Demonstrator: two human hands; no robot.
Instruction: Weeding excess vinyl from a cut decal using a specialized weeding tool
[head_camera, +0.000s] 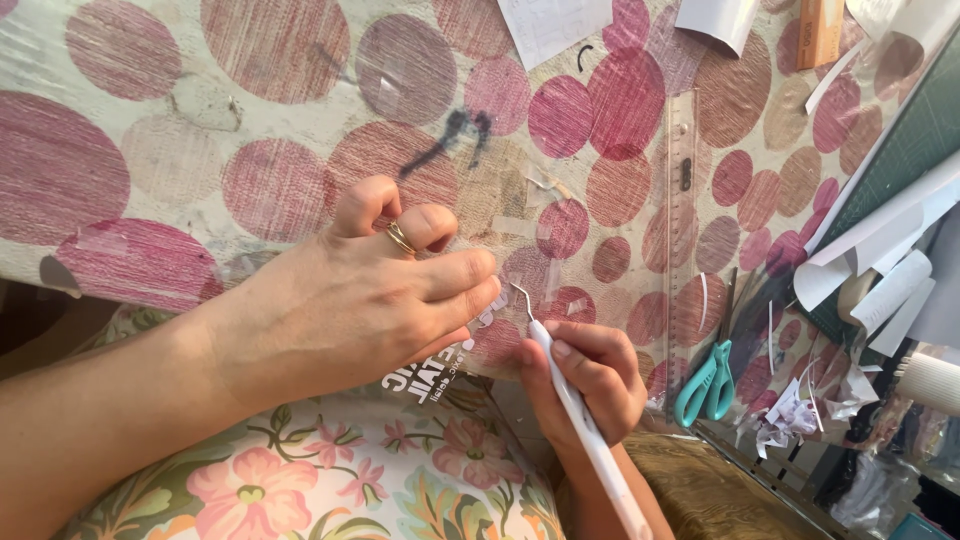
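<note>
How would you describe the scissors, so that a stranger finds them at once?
Start from the table's pink-dotted cloth and follow the long clear plastic ruler down to its near end. Just right of it lie the teal-handled scissors, the only teal item among white paper scraps.

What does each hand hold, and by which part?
The right hand holds a white hook tool by its shaft. The left hand presses a clear sheet flat.

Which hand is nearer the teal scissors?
Right. The right hand, gripping a white hook tool, sits just left of the scissors; the left hand lies farther left.
</note>
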